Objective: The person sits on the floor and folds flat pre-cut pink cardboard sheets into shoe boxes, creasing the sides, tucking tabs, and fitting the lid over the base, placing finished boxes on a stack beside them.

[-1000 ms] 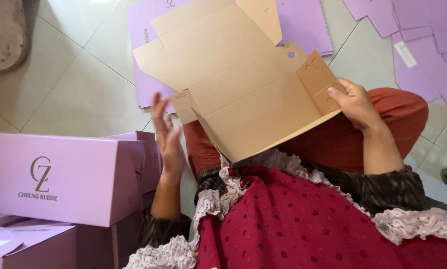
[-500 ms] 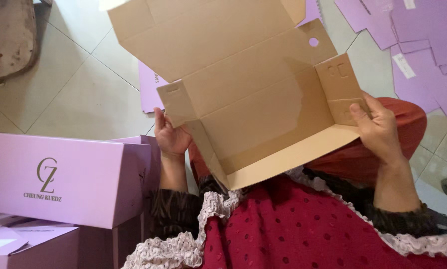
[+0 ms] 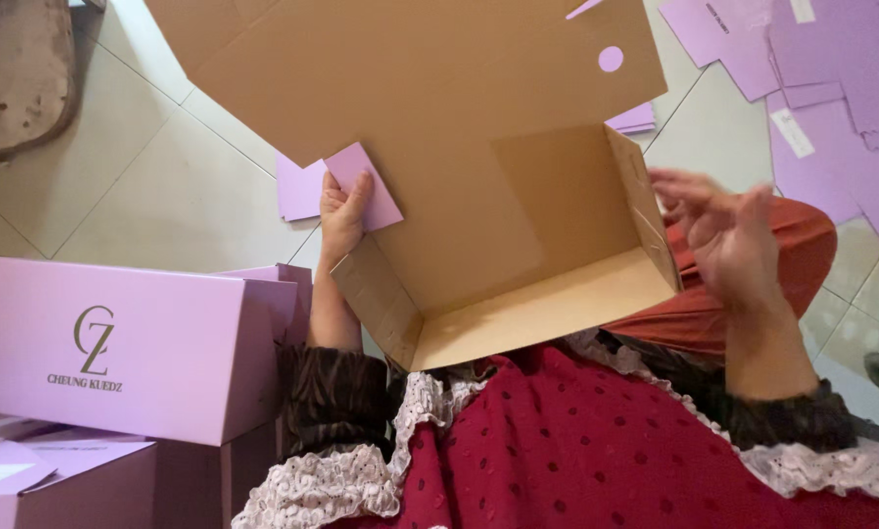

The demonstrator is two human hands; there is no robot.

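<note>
A: State the grip of each hand.

B: Left hand [image 3: 343, 211]: grip closed on the lilac side flap [image 3: 366, 186] of the half-folded cardboard box [image 3: 518, 245], held above the lap. Right hand [image 3: 728, 240]: fingers spread, holding nothing, just beside the box's right wall.

A: Surroundings?

B: Finished lilac boxes [image 3: 126, 348] stacked at left; flat lilac blanks [image 3: 831, 88] on the tiled floor [image 3: 155, 186].
</note>
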